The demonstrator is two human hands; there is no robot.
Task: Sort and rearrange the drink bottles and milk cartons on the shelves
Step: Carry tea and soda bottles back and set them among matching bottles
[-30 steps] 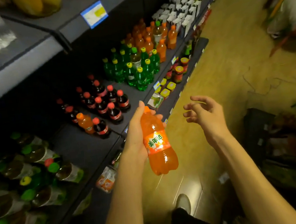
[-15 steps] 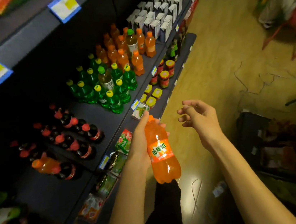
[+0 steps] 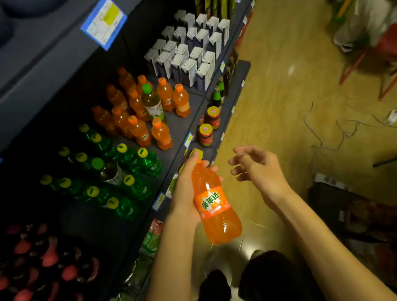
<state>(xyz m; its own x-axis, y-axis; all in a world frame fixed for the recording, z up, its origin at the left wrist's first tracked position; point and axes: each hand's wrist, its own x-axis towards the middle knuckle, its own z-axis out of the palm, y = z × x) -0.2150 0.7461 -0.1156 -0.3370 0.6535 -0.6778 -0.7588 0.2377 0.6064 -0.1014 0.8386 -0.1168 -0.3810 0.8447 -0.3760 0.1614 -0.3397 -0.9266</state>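
The shelf (image 3: pixel 183 117) ran along the left, the floor (image 3: pixel 283 76) to its right. On it, milk cartons (image 3: pixel 191 47) stood farthest back; nearer came a cluster of soda bottles (image 3: pixel 136 108), then a second bottle group (image 3: pixel 109 172), then a third (image 3: pixel 38 267) nearest. Jars (image 3: pixel 206 134) sat on the lower shelf's edge. Out over the aisle, the left hand (image 3: pixel 185 192) held a bottle (image 3: pixel 215 208), with the right hand (image 3: pixel 257 167) just beside it on the right, apart.

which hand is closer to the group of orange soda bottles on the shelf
Left. The left hand, gripping an orange bottle, sits just below and right of the shelved orange bottles. The right hand hangs open farther right, out over the aisle floor.
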